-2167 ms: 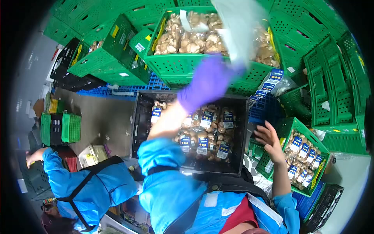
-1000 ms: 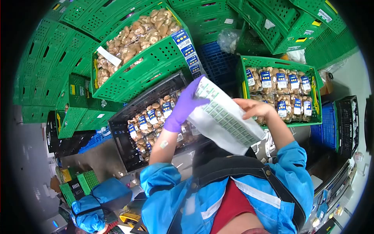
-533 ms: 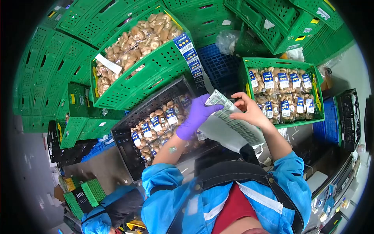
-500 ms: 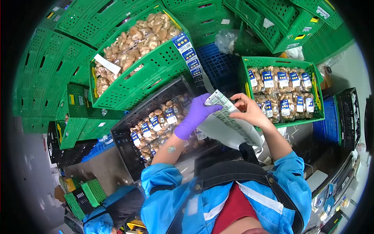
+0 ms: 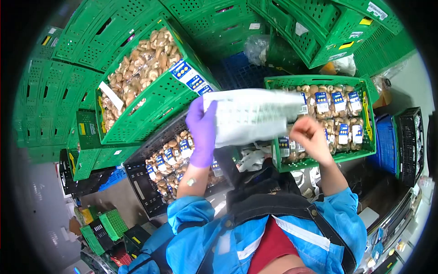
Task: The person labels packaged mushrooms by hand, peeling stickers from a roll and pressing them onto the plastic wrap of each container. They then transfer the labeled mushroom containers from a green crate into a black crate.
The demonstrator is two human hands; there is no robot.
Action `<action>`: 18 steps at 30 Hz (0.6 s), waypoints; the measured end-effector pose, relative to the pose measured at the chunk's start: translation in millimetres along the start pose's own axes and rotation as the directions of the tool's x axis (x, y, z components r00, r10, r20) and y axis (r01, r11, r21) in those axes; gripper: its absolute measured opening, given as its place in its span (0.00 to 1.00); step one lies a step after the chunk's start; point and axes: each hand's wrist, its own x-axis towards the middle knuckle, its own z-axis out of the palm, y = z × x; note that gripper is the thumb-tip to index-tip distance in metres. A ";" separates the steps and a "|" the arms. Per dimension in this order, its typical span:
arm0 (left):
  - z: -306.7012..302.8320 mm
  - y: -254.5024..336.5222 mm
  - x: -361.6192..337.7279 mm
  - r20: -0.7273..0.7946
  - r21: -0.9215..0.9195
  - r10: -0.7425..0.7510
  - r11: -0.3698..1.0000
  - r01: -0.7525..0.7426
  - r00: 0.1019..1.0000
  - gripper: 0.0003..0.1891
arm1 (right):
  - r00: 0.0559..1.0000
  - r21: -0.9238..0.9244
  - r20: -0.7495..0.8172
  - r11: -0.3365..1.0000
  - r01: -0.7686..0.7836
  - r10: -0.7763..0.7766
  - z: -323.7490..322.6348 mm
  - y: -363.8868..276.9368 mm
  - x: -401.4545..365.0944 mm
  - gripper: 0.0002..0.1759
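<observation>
A white label sheet point(image 5: 246, 116) with rows of faint print stretches out between my hands, its right end blurred. Wearing a purple glove, my left hand point(image 5: 201, 122) grips the sheet's left end. Bare and curled, my right hand point(image 5: 310, 134) is by the lower right corner, its fingertips pinched together; whatever they may hold is too small to make out. Beneath the sheet is a black crate point(image 5: 141, 187) with packs of mushrooms point(image 5: 171, 155) bearing blue and white labels. Just right of my right hand, a green crate point(image 5: 319, 82) holds more labelled mushroom packs point(image 5: 337, 102).
A tilted green crate point(image 5: 150, 105) full of mushroom packs stands at upper left, with a strip of blue labels point(image 5: 196, 82) over its edge. Stacked green crates point(image 5: 77, 41) line the back. A blue crate point(image 5: 387, 141) and a black crate point(image 5: 410, 137) stand at right.
The sheet has swung from a slant to nearly level and spread wider. My left hand has moved left, and my right hand has moved right and down, its fingers drawing closer together.
</observation>
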 end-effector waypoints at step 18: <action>30.5 -13.7 13.2 0.342 0.487 0.221 0.789 -0.374 0.913 0.53 | 0.919 -0.359 0.379 0.898 0.253 -0.108 -15.5 4.1 57.7 0.40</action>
